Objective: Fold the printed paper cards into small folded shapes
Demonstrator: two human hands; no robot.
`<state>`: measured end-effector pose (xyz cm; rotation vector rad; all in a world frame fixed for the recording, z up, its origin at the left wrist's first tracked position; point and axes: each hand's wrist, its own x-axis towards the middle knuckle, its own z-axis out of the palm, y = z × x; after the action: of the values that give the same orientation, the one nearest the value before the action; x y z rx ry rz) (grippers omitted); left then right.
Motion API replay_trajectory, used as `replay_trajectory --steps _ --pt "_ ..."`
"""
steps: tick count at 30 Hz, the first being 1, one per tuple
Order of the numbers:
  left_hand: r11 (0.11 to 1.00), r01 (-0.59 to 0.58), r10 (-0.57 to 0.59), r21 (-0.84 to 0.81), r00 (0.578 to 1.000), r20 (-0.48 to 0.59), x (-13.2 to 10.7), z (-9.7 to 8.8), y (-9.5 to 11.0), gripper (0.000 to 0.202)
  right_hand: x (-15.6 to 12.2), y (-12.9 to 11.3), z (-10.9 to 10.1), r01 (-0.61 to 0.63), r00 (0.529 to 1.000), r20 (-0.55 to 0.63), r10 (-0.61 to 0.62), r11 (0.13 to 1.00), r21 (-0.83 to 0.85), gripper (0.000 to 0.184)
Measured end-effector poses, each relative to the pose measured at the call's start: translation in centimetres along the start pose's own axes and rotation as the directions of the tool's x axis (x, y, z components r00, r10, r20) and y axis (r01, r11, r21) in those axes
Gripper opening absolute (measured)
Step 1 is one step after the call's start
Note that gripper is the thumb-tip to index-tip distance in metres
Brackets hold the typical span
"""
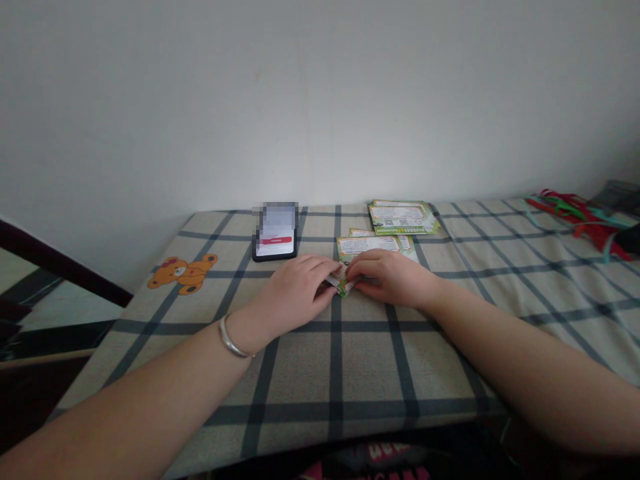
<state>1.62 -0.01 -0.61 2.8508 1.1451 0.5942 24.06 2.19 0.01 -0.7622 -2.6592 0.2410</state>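
Observation:
Between my two hands is a small folded piece of printed green-and-white paper (342, 287), partly hidden by the fingers. My left hand (300, 287) pinches it from the left, a silver bangle on the wrist. From the right, my right hand (385, 275) grips its other side, fingers bent and pressed together. Just beyond the right hand lie flat printed leaflets (367, 245) with green borders, partly covered by that hand. Farther back, near the wall, sits a second stack of similar leaflets (403, 219), slightly fanned.
A phone (275, 248) with a lit, partly blurred screen lies left of the leaflets. An orange bear cutout (183, 273) is near the table's left edge. Colourful red and green strips (575, 213) are heaped at the far right. A checked cloth (300, 373) covers the table, which meets the wall (320, 100).

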Motion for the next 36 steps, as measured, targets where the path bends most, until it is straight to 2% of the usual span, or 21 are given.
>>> replay_trajectory --steps 5,13,18,22,26,30,33,36 --pt "0.998 0.026 -0.027 -0.056 0.999 -0.019 -0.1 0.3 -0.3 0.037 0.1 0.0 0.3 -0.005 0.998 -0.065 0.006 1.000 0.011 0.017" --pt "0.997 0.037 -0.038 -0.070 0.999 -0.012 -0.1 0.6 -0.5 0.024 0.1 -0.2 0.1 0.044 0.998 -0.044 -0.048 0.994 -0.104 0.018" --pt "0.997 0.070 -0.072 -0.040 0.997 -0.039 0.0 0.4 -0.3 0.027 0.1 -0.3 0.3 -0.033 0.997 -0.070 0.027 0.996 -0.085 0.012" --pt "0.990 0.130 -0.133 -0.054 0.989 -0.065 0.0 0.2 -0.2 0.020 0.1 -0.3 0.5 -0.129 0.981 -0.147 0.125 0.991 -0.022 0.006" --pt "0.961 0.206 -0.230 -0.188 0.966 -0.119 0.1 0.5 -0.5 0.013 0.0 -0.2 0.8 -0.184 0.954 -0.222 0.199 0.979 0.089 0.006" --pt "0.849 0.280 -0.353 -0.448 0.931 -0.088 0.2 1.1 -0.9 0.017 0.1 -0.3 1.0 -0.166 0.954 -0.235 0.186 0.981 0.100 0.012" --pt "0.774 0.291 -0.384 -0.562 0.922 -0.050 0.3 1.3 -0.9 0.019 0.1 -0.5 1.1 -0.166 0.957 -0.221 0.185 0.981 0.101 0.015" --pt "0.768 0.272 -0.375 -0.580 0.925 -0.063 0.3 1.2 -0.8 0.021 0.1 -0.9 1.1 -0.165 0.961 -0.210 0.182 0.982 0.095 0.018"
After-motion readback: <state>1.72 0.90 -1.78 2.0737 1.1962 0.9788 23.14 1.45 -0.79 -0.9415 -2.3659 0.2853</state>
